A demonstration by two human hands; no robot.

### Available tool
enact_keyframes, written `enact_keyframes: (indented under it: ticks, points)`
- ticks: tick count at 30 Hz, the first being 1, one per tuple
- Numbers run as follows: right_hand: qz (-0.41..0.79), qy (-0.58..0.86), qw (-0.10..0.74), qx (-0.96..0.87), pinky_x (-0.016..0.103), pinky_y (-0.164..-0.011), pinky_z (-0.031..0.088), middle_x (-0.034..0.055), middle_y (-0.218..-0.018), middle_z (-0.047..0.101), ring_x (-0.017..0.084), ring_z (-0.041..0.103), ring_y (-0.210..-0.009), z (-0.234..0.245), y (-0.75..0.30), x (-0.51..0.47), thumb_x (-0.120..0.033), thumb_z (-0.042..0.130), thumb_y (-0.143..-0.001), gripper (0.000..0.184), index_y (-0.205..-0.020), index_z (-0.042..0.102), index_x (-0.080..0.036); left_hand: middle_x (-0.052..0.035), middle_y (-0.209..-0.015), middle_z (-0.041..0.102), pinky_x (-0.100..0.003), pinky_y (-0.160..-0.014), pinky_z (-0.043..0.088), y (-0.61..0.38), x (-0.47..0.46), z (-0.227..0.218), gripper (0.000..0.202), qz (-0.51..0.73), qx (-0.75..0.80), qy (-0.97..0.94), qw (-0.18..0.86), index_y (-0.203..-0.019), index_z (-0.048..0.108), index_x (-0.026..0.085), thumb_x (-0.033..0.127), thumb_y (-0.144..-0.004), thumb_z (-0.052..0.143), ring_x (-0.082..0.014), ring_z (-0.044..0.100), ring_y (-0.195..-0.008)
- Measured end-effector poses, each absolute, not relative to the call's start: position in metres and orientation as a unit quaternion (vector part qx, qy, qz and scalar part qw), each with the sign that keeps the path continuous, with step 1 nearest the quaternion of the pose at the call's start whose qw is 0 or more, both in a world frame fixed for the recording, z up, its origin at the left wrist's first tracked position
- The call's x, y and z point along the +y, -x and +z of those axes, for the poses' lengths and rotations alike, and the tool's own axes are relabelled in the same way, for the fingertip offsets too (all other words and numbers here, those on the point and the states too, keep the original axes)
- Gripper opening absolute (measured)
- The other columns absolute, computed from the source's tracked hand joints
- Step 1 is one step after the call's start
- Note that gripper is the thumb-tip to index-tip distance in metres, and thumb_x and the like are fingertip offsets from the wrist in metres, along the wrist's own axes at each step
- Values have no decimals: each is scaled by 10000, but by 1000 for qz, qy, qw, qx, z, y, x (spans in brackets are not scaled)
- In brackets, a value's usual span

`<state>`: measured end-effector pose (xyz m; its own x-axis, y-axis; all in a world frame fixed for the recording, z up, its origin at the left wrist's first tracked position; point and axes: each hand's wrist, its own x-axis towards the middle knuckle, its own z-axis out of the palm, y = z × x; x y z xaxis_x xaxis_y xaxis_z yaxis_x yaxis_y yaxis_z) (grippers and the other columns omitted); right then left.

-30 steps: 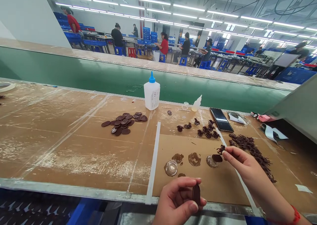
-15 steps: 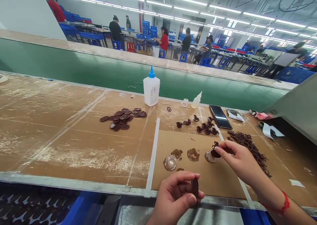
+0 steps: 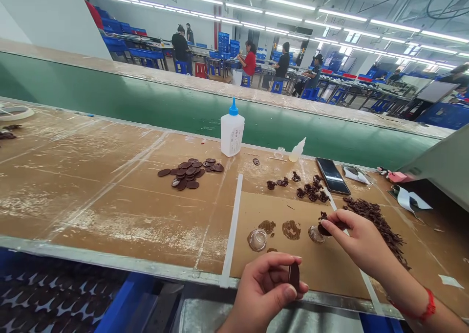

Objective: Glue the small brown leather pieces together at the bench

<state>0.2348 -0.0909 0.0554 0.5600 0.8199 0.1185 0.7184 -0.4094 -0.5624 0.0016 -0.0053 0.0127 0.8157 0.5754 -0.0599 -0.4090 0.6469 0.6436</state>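
A dark brown oval patch [image 3: 293, 276] stands on edge in the left grip [image 3: 264, 294], clamped between thumb and curled fingers. The right grip [image 3: 361, 240] is pinched together on a second dark piece [image 3: 324, 229] with a lacy edge, held at the mouth of a small glass cup [image 3: 315, 234]; whether the 2 touch, I cannot tell. Between the 2 grips, brown smears [image 3: 291, 230] mark a card sheet [image 3: 322, 274], with another glass cup [image 3: 258, 240] on it. Just beyond the right grip lies a long heap of lacy brown pieces [image 3: 377, 225]. Well ahead of the left grip, a pile of dark ovals [image 3: 188, 173] and a white squeeze bottle [image 3: 232, 134] stand on the worktop [image 3: 110, 196]. A light pinch at the rim seems best here — pads off the face, the piece kept steady, so nothing smears.
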Motion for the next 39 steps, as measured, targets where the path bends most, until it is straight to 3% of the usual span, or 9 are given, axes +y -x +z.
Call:
enact_keyframes:
  ticks: [7, 13, 19, 23, 27, 30, 39]
  points:
    - [80, 839, 287, -456, 330, -658, 400, 5, -749, 637, 240, 583, -729, 54, -235, -93, -569, 510, -894, 396, -741, 628, -223, -68, -911, 777, -251, -713, 597, -2, -5, 10, 335, 273, 126, -326, 896, -992, 791, 236, 325, -685, 893, -185, 749, -766]
    - [71, 841, 292, -450, 324, -624, 402, 5, -741, 640, 234, 584, -694, 53, -238, -97, -563, 512, -897, 392, -739, 639, -227, -70, -1193, 719, -267, -731, 607, -2, -5, 2, 304, 284, 100, -338, 892, -1013, 783, 270, 276, -722, 870, -186, 755, -792]
    - [43, 834, 310, -454, 343, -604, 411, 21, -724, 644, 248, 592, -665, 49, -243, -100, -555, 530, -890, 382, -729, 641, -226, -66, -1070, 765, -238, -712, 599, -2, -5, 6, 315, 289, 131, -327, 890, -986, 793, 254, 273, -688, 892, -183, 756, -780]
    - [-1, 818, 359, -449, 384, -772, 468, 64, -974, 688, 302, 629, -901, 55, -232, -108, -540, 563, -900, 336, -856, 667, -224, -46, -1055, 768, -225, -694, 594, -1, -10, 13, 327, 296, 141, -324, 887, -958, 798, 257, 280, -653, 913, -177, 759, -757]
    - [135, 723, 491, -467, 319, -891, 547, 59, -1168, 670, 279, 630, -1085, 67, -192, -121, -435, 568, -1000, 229, -1068, 687, -253, -31, -1028, 778, -194, -653, 573, -1, -18, 25, 392, 315, 138, -310, 887, -997, 787, 272, 308, -631, 925, -165, 756, -749]
    - [208, 665, 530, -485, 322, -930, 571, 66, -1253, 639, 292, 605, -1158, 72, -158, -129, -404, 579, -1024, 215, -1168, 679, -280, -21, -1002, 781, -194, -649, 568, -1, -25, 35, 349, 341, 125, -320, 875, -981, 792, 275, 317, -655, 911, -161, 752, -735]
    - [308, 610, 594, -424, 331, -937, 571, 68, -1281, 628, 293, 616, -1145, 67, -128, -133, -418, 628, -1004, 155, -1034, 680, -275, -38, -958, 787, -230, -674, 574, -2, -36, 44, 291, 416, 144, -356, 824, -961, 803, 272, 338, -690, 886, -182, 727, -792]
